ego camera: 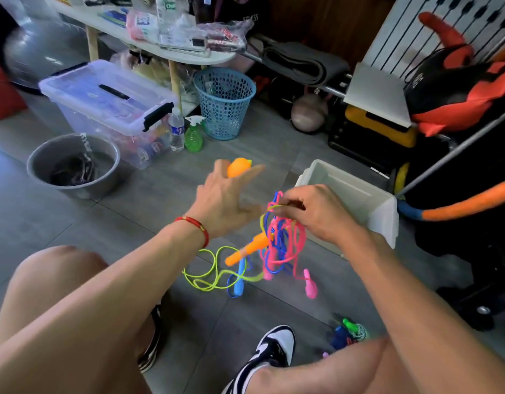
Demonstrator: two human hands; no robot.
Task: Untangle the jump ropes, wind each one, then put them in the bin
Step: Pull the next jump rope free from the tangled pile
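The left hand (222,200) holds up an orange handle (238,167), fingers partly straight. To its right, the right hand (311,213) pinches the hanging tangle of ropes (282,243) beside the white bin (387,220). Best draw the handle away slowly, letting the yellow cord (214,275) slide free instead of tightening.

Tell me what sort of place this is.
Probably a home gym or fitness storage corner: a rolled exercise mat, a kettlebell and a black-and-red punching bag crowd the tiled floor.
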